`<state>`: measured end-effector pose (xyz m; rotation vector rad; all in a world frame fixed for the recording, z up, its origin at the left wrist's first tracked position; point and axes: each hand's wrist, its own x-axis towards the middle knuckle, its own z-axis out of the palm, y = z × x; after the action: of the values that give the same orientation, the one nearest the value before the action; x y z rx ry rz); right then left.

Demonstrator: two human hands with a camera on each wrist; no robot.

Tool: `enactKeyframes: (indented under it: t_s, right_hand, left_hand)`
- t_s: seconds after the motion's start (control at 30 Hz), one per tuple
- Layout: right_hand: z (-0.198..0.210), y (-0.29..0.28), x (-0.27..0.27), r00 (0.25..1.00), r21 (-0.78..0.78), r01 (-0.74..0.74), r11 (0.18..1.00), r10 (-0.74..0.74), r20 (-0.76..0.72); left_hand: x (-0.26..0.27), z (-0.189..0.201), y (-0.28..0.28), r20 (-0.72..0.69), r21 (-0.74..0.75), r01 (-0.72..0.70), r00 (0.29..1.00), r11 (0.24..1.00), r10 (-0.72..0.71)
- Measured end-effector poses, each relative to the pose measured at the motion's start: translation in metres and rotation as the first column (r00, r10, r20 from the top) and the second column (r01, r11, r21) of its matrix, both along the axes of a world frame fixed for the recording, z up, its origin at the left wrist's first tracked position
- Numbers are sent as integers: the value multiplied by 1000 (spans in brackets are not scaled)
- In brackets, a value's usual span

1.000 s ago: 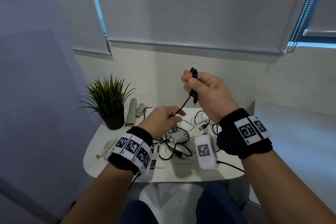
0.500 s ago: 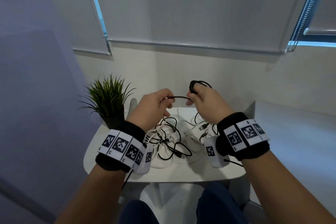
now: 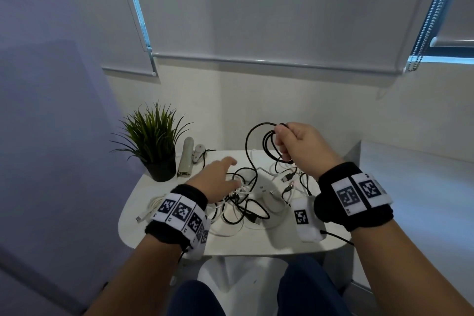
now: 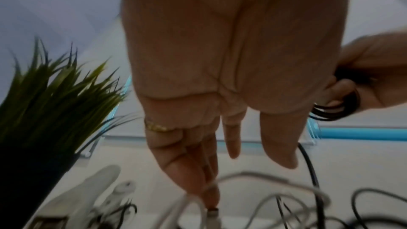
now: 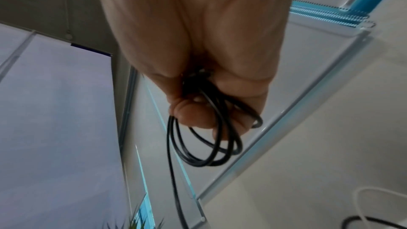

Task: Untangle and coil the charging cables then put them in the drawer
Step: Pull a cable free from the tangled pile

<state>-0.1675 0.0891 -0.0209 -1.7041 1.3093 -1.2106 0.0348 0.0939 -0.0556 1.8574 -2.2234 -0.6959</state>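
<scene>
My right hand (image 3: 287, 141) is raised above the small white table (image 3: 256, 241) and grips several loops of a black cable (image 3: 269, 147), seen closer as a black cable (image 5: 211, 142) wound round the fingers. One strand trails from the coil down to a tangle of black and white cables (image 3: 243, 202) on the table. My left hand (image 3: 223, 174) is low over that tangle with straight fingers (image 4: 198, 171), their tips touching a white cable (image 4: 211, 213). No drawer is in view.
A potted green plant (image 3: 154, 143) stands at the table's back left, with a pale cylindrical device (image 3: 186, 158) beside it. A loose white cable (image 3: 151, 206) lies at the left edge. A wall and window blinds (image 3: 256, 20) close off the back.
My left hand let go of the black cable's strand and dropped onto the tangle. My right hand lowered a little, and the coil now hangs open in wider loops.
</scene>
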Motion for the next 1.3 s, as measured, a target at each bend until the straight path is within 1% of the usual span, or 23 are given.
enactKeyframes:
  t_s: [0.1,0.17,0.23,0.3,0.37,0.4,0.47,0.53,0.57,0.63,0.67,0.73,0.8,0.87,0.93,0.97,1.0,1.07,1.17,1.2,1.23,1.27,1.3]
  right_hand:
    - [-11,-2,-6,990,68,68,995,-76,119]
    - [-12,0,-8,964,96,69,993,-91,249]
    - [-7,2,-8,935,92,46,995,-75,347]
    - [2,3,-7,913,62,-5,998,-21,407]
    - [12,6,-3,888,19,-67,998,51,457]
    - [18,7,-2,869,-5,-88,996,79,489]
    - [27,9,0,805,-52,-97,994,109,584]
    - [36,10,-2,733,-109,-76,991,130,668]
    - [39,10,-3,712,-137,-59,989,138,688]
    - [40,8,-7,704,-175,-18,984,137,697]
    - [39,7,-9,718,-182,4,983,124,685]
    - [33,3,-13,777,-184,54,981,74,625]
    - [25,-1,-15,843,-161,87,983,13,538]
    - [16,-3,-18,893,-117,110,987,-47,447]
    - [9,-5,-19,906,-89,132,987,-84,415]
    - [6,-5,-18,904,-78,138,987,-94,418]
    - [4,-5,-18,901,-65,143,988,-102,421]
    - [2,-6,-16,906,-43,150,988,-120,406]
    - [-3,-7,-15,912,-22,161,987,-140,386]
    - [-4,-8,-15,911,-18,164,986,-144,387]
    - [-6,-9,-15,911,-18,168,986,-148,385]
    - [-8,-11,-15,916,-19,171,985,-152,372]
    - [-12,-13,-14,927,-17,172,985,-157,341]
  left_hand:
    - [-5,-12,4,95,123,72,992,990,-84]
    - [-9,-17,4,130,167,105,983,980,-128]
    - [-14,-18,2,137,130,87,985,988,-105]
    - [-18,-17,-2,146,8,52,988,999,-52]
    - [-25,-13,-4,99,-68,66,993,996,-59]
    - [-29,-11,-5,76,-71,86,994,994,-81]
    - [-31,-14,-7,72,-34,113,991,993,-111]
    - [-29,-18,-9,74,0,106,992,994,-106]
    - [-26,-21,-11,60,-1,91,994,996,-91]
    - [-22,-23,-14,37,-35,58,998,998,-57]
    - [-21,-22,-14,23,-79,38,999,996,-37]
    - [-17,-20,-17,-55,-205,-19,998,979,8]
    - [-15,-12,-18,-215,-330,-98,976,939,26]
    - [-13,-1,-17,-422,-405,-217,906,888,29]
    - [-12,8,-17,-629,-413,-320,778,853,-13]
    - [-10,9,-18,-685,-412,-346,728,843,-36]
    - [-9,10,-18,-711,-421,-356,700,834,-60]
    - [-7,8,-19,-727,-471,-369,676,801,-116]
    - [-5,7,-14,-707,-566,-384,681,729,-191]
    - [-4,6,-14,-700,-575,-368,684,731,-207]
    - [-4,5,-14,-699,-555,-340,686,759,-203]
    - [-4,4,-14,-695,-512,-301,696,805,-182]
    - [-5,4,-13,-677,-471,-264,720,842,-153]
